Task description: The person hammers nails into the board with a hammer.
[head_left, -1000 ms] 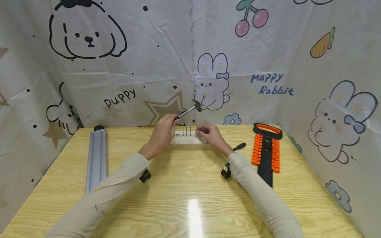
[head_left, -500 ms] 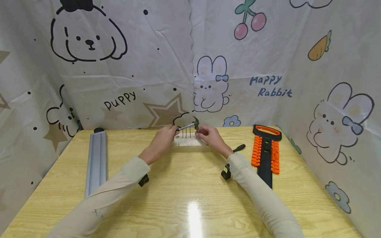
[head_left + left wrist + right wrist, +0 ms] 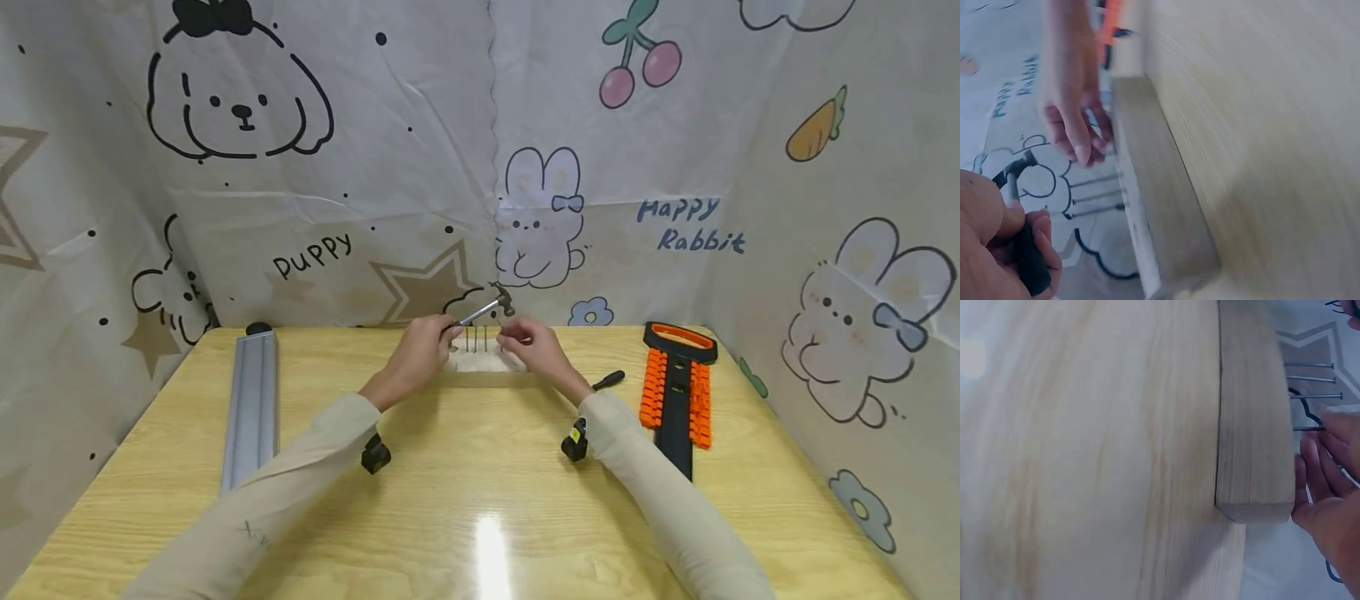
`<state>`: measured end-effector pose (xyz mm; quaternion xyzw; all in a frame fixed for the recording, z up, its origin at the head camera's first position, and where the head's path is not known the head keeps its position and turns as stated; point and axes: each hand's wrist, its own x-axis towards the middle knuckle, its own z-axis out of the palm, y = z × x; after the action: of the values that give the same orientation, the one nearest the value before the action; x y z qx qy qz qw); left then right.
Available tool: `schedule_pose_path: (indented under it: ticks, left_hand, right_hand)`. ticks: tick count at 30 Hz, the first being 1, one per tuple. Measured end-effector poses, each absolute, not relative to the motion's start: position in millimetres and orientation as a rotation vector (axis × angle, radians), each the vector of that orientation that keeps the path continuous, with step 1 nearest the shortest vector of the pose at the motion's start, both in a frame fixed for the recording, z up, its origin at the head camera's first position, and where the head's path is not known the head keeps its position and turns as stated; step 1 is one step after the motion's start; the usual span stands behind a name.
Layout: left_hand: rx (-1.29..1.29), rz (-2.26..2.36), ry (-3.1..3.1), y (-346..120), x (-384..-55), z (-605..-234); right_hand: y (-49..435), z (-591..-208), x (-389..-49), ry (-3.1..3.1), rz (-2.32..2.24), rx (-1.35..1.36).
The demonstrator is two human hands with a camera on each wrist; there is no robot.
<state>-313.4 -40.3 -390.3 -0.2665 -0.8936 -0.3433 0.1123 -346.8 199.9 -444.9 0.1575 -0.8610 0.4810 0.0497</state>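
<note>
A wooden block (image 3: 487, 380) lies near the table's far edge, with several nails (image 3: 477, 338) standing upright in it in a row. My left hand (image 3: 417, 350) grips the dark handle of a claw hammer (image 3: 1030, 259). The hammer's metal head (image 3: 504, 299) is up in the air just above the fingers of my right hand (image 3: 542, 348). In the right wrist view, thumb and finger pinch a nail (image 3: 1307, 429) at the right end of the row, its tip at the block's top face. The other fingers rest against the block.
A grey metal rail-like piece (image 3: 251, 408) lies at the left. On the right are a black-handled tool (image 3: 609, 380) and a black-and-orange folded piece (image 3: 678, 383). Printed cloth (image 3: 420, 167) hangs behind the table.
The hammer head came down from its raised position to the nail by my right fingers, then rose a little again. My right hand keeps its place, pinching the nail.
</note>
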Motion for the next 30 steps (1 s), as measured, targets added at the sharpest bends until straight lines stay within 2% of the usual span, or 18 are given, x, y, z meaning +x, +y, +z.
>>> schedule_pose_path:
  ticks: [7,15,24,30]
  left_hand:
    - [-0.365,-1.818,-2.611,-54.0,-311.0,-383.7]
    - [0.086,-2.659,-2.447,-81.4,-322.5,-375.0]
    - [-0.011,-2.681,-2.589,-124.9,-322.4,-392.3]
    - [0.150,-2.526,-2.678,-143.4,-326.6,-410.1]
  right_hand:
    - [199.9,-449.3,-342.2,-2.514,1.598,0.467]
    - [198.7,-451.8,-345.0,-2.510,1.568,0.432]
    - [198.0,-449.9,-346.5,-2.527,1.502,0.477]
    - [199.7,-449.2,-345.0,-2.555,1.475,0.461]
